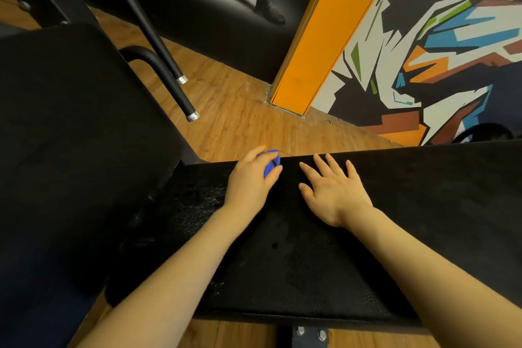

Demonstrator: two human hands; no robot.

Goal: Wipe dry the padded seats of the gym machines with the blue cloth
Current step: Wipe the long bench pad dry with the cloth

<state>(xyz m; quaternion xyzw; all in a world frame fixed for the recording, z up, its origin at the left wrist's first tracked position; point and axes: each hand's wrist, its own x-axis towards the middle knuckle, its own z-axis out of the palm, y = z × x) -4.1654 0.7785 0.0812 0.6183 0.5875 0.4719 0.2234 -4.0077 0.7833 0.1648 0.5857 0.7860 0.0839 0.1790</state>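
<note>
Two bare hands work at one black padded seat (296,248) filling the lower centre of the frame: the left hand (248,178) curls around a single bunched blue cloth (271,165) at the seat's far edge, while the right hand (330,189) lies flat beside it, fingers spread and straight, holding nothing. The cloth, mostly hidden by fingers, shows as a small wad whose long axis runs from lower left to upper right. A second black pad (70,135) sits at left, with two black handlebars (147,28) above it near an orange pillar (322,45).
</note>
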